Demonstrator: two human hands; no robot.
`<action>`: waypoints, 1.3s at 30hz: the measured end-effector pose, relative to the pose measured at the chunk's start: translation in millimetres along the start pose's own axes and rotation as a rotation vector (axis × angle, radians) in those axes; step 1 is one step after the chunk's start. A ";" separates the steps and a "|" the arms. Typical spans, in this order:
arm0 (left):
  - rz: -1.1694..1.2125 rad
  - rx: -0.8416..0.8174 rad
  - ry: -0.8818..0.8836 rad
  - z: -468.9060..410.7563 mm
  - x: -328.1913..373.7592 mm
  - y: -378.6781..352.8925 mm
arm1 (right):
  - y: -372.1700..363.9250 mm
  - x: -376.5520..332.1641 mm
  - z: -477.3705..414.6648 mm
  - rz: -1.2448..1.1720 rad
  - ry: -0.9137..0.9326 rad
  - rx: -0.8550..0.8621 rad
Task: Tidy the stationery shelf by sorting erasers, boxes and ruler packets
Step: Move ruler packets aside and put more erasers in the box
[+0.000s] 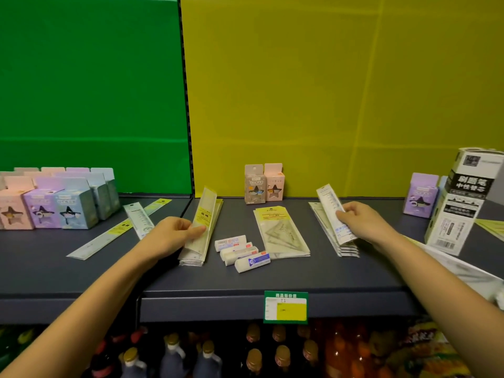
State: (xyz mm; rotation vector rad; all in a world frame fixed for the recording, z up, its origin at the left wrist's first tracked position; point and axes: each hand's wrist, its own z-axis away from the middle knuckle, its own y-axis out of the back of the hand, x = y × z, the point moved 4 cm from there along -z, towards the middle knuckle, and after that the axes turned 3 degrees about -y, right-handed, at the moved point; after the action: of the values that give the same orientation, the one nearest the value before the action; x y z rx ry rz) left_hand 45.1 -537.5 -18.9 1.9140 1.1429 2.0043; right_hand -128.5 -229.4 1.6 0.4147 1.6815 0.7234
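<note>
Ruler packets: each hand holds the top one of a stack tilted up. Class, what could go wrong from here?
1. The left hand pinches its packet at one edge; it could slip onto the erasers beside the left stack.
2. The right stack is fanned out; the right hand's pull may skew it further.
3. The white box near the right forearm could get knocked.

A single wide-angle view from the person's head faces the shelf (327,274) square-on, tipped a little downward. It stands within arm's reach. Both forearms enter from the bottom corners, and the left hand (174,233) and right hand (362,222) each hold a ruler packet (203,222) at mid-height. The shelf's front edge with its price tag (285,306) crosses the lower third. The green panel (90,77) and yellow panel (341,77) behind fill the upper half. Bottles (207,356) on the level below line the bottom edge.
</note>
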 end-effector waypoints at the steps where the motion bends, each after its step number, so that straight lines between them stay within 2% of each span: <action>1: -0.033 0.024 -0.023 1.0 -0.5 0.6 | -1.2 0.1 -0.2 0.013 0.002 -0.002; 7: -0.146 0.101 -0.145 5.6 3.3 3.1 | -7.0 0.0 -0.6 0.156 0.014 0.035; 19: -0.270 0.139 -0.129 0.7 -5.8 5.9 | -13.5 5.9 -6.1 0.507 0.016 0.065; 22: -0.277 0.207 -0.225 5.9 2.4 6.7 | -9.2 -0.5 0.3 0.524 0.092 0.139; 24: -0.231 0.224 -0.357 14.0 16.7 5.5 | -10.5 -18.0 11.0 0.434 0.235 0.156; 27: -0.267 0.071 -0.495 23.2 40.8 -6.1 | -25.0 -57.2 41.8 0.328 0.532 -0.022; 29: -0.387 -0.054 -0.495 23.4 50.2 -17.0 | -40.4 -78.5 65.6 0.325 0.685 -0.219; 31: -0.501 -0.171 -0.453 20.0 53.5 -27.1 | -54.9 -90.0 82.9 0.387 0.784 -0.345; 34: -0.544 -0.270 -0.405 14.5 54.9 -33.9 | -71.4 -96.5 95.5 0.537 0.867 -0.383; 39: -0.612 -0.385 -0.378 10.2 56.7 -36.1 | -85.1 -95.9 97.2 0.635 0.838 -0.420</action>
State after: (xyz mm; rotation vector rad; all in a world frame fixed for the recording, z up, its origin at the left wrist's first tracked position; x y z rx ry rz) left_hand 30.2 -475.0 3.6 1.4328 0.9889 1.3450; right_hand -2.6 -329.4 6.2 0.3640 2.0902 1.8766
